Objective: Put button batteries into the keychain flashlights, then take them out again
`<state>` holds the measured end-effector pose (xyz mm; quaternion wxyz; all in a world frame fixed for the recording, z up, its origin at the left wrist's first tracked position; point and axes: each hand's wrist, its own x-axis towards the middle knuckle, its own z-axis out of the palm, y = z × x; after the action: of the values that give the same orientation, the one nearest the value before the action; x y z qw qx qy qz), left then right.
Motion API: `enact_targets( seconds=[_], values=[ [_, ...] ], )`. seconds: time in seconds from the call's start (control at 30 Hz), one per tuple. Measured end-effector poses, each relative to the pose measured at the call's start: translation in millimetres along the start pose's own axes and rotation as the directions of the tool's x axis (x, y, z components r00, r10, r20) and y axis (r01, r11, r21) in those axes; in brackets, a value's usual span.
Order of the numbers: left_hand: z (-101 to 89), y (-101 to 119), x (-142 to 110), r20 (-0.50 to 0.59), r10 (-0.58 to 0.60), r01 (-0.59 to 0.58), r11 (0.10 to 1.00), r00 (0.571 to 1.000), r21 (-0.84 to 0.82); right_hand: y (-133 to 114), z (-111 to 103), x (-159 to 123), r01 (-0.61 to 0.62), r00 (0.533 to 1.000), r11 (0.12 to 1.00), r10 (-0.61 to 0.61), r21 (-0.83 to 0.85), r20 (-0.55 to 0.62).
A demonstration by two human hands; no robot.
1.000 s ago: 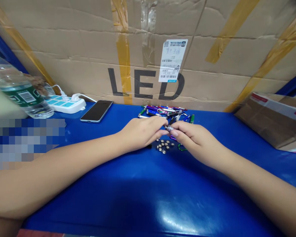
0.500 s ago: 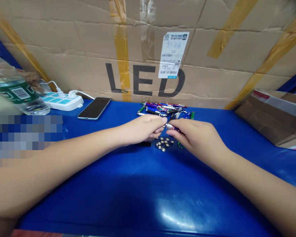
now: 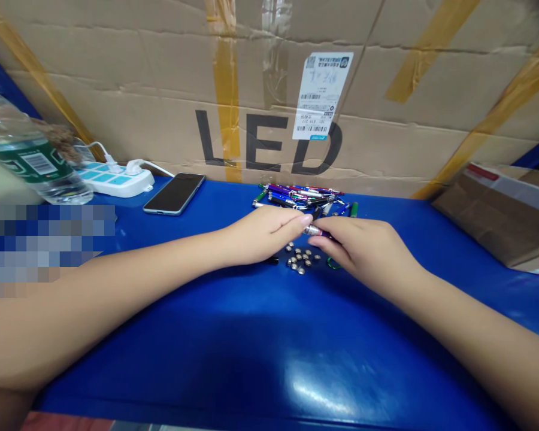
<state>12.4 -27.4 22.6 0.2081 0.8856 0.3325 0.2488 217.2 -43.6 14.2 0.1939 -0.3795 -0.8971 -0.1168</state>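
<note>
My left hand (image 3: 263,234) and my right hand (image 3: 363,248) meet over the blue tabletop (image 3: 260,335), fingertips pinched together on a small silver and purple pen-shaped flashlight (image 3: 315,231). Just below the fingertips lies a cluster of several small button batteries (image 3: 300,259). A green ring (image 3: 331,263) peeks out under my right hand, and a small black piece (image 3: 272,260) shows under my left hand. Behind the hands sits a pile of several coloured pen lights (image 3: 303,197).
A big cardboard box marked LED (image 3: 269,90) walls off the back. A phone (image 3: 174,193), a white and teal power strip (image 3: 117,178) and a water bottle (image 3: 31,158) stand at the left. Another cardboard box (image 3: 503,209) lies at the right.
Both hands stay pinched together on the small flashlight, with only small finger movements. The view has shifted slightly.
</note>
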Motion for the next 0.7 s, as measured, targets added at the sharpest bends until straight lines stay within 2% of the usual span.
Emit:
enact_targets(
  seconds=[0.1,0.2,0.3,0.4,0.5,0.6,0.7],
  values=[
    [0.0,1.9,1.3,0.066,-0.141,0.152,0.962,0.988,-0.227,-0.9,-0.3,-1.7,0.009,0.997,0.989,-0.021,-0.147,-0.08],
    [-1.4,2.5,1.0,0.113,-0.197,0.224,0.919,0.974,-0.324,-0.5,0.3,-1.7,-0.012,0.992,0.994,-0.003,-0.113,-0.126],
    [-4.6,1.7,1.0,0.047,-0.21,0.215,0.959,0.977,-0.184,4.9,4.8,-0.2,-0.058,0.997,0.997,0.06,0.042,-0.051],
    [-8.8,-5.1,1.5,0.012,-0.11,0.109,0.99,0.994,0.085,14.3,12.1,1.7,-0.066,0.996,0.99,0.057,0.128,0.075],
    [-14.2,-21.5,2.1,0.032,-0.019,0.009,0.95,0.999,0.313,22.3,18.1,2.8,-0.027,0.989,0.988,0.004,0.153,0.15],
    [-19.8,-42.9,1.7,0.025,0.018,-0.026,0.925,1.0,0.379,25.3,19.7,3.2,0.012,0.977,0.989,-0.043,0.145,0.21],
    [-22.1,-59.6,-0.4,-0.021,0.049,-0.04,0.947,0.999,0.319,24.9,18.3,3.4,0.054,0.961,0.99,-0.088,0.134,0.263]
  ],
)
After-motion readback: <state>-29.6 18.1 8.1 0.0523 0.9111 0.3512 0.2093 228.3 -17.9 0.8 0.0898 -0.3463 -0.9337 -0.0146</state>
